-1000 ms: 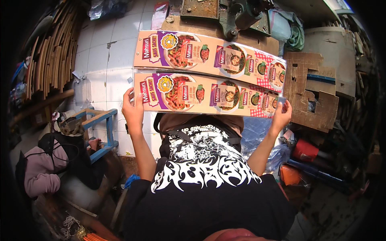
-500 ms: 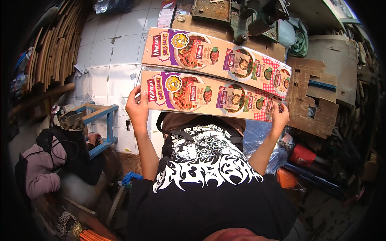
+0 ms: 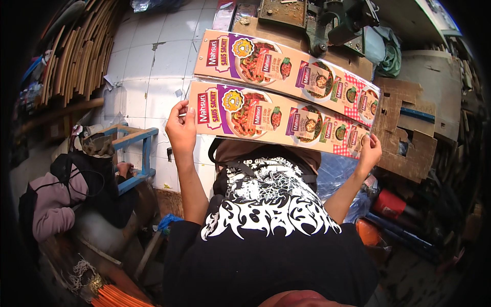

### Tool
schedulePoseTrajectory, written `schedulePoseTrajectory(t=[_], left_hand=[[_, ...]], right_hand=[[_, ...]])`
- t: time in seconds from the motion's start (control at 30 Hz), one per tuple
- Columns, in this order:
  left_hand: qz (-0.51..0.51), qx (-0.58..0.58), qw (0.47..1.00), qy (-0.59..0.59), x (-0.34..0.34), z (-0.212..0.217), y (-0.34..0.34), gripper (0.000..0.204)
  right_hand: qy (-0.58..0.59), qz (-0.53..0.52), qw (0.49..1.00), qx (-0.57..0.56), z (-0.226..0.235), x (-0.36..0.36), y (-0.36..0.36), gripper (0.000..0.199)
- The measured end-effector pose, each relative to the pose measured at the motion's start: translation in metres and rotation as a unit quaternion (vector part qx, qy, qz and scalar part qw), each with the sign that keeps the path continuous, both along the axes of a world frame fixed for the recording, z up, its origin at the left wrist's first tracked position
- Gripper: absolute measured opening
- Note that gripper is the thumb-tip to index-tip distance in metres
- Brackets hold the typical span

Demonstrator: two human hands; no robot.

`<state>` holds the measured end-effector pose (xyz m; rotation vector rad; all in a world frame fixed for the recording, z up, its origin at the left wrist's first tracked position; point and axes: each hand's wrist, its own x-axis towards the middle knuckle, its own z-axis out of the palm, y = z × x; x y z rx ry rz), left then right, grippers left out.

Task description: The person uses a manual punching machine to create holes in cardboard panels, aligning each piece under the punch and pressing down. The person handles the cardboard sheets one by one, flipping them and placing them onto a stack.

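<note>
A long peach-coloured printed display panel, with food pictures and a red checked corner, is stretched between my hands in front of my waist. My left hand pinches its left end, thumb on the printed face. At the opposite end, my right hand grips the lower right corner, fingers partly behind it. Just beyond lies a matching panel, apparently on top of others, at the worktable. The two panels sit nearly parallel, their long edges close together.
A dark green metal machine stands on the table's far side. Cut brown board lies at the right. To the left are a blue frame, stacked wooden strips and a seated person. Clear plastic sheeting is near my right forearm.
The whole view has shifted and turned slightly, so both panels appear farther right and a bit more slanted. My hands keep hold of the near panel's ends; its left end sits slightly closer to the far panel.
</note>
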<state>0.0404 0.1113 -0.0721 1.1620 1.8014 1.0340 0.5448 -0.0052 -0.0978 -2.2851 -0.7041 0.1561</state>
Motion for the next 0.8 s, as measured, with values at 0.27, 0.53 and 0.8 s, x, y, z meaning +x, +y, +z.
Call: schedulePoseTrajectory(t=[0.27, 0.53, 0.8], left_hand=[[-0.034, -0.011, 0.999, 0.004, -0.017, 0.014, 0.005, 0.029], [-0.047, -0.031, 0.994, -0.095, -0.026, 0.035, -0.025, 0.03], [-0.146, 0.283, 0.943, -0.098, -0.002, 0.076, -0.03, 0.039]], right_hand=[[0.027, 0.031, 0.996, -0.078, 0.02, 0.019, 0.0, 0.034], [0.219, 0.038, 0.97, 0.099, 0.03, 0.047, -0.043, 0.031], [0.266, 0.164, 0.725, 0.613, 0.08, 0.025, -0.086, 0.043]])
